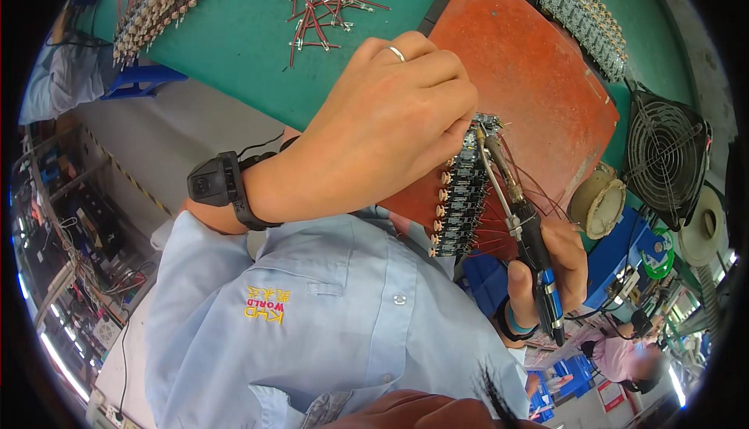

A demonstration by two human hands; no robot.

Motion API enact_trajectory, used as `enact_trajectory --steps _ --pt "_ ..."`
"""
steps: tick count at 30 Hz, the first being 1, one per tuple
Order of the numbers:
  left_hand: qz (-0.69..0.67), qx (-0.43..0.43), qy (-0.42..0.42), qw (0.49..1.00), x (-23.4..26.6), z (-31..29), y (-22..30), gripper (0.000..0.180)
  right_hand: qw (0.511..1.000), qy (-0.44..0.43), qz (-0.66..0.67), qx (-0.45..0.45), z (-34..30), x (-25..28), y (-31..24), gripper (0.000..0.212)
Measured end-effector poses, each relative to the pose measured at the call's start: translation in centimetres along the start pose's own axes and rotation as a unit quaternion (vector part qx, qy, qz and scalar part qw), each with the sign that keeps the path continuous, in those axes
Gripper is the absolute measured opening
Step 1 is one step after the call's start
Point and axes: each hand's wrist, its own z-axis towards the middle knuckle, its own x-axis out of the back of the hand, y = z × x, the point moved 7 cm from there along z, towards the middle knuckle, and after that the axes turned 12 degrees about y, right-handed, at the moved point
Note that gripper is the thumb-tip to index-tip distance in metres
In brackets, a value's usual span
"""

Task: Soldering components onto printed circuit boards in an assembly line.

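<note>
My right hand (558, 265) is wrapped around a blue-and-black soldering iron (534, 245). A thin metal tube runs alongside the iron's shaft, and its tip meets the far end of a circuit board panel (456, 209). That panel is a row of small dark boards with round copper-coloured parts along the left edge and thin red wires on the right. Above the panel's far end, my left hand (402, 105) is closed with its fingers curled down. Its fingertips are hidden, so what they pinch cannot be seen.
An orange-red mat (538, 78) lies under the work on a green table (234, 39). Red wires (324, 0) lie piled at the back. More board panels stand at far left (160, 7) and far right (585, 19). A black fan (667, 152) and round tan container (598, 201) are at right.
</note>
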Motion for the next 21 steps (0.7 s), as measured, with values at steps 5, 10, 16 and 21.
enact_trajectory --steps 5,10,16,21 --pt "-0.001 0.001 0.002 1.000 0.0 0.1 0.0 0.011 1.000 0.007 -0.012 -0.006 0.0 0.0 -0.1 0.046" --pt "0.008 0.001 -0.004 1.000 0.0 0.1 0.0 0.011 1.000 0.000 -0.030 -0.007 0.1 -0.4 -0.7 0.043" --pt "-0.002 -0.001 0.005 1.000 0.0 0.1 0.2 0.011 0.999 -0.019 -0.032 -0.023 -0.1 -0.4 -0.6 0.044" --pt "-0.005 0.003 -0.003 1.000 -0.1 0.2 0.1 0.011 0.999 0.021 -0.014 0.024 0.0 0.7 -0.8 0.047"
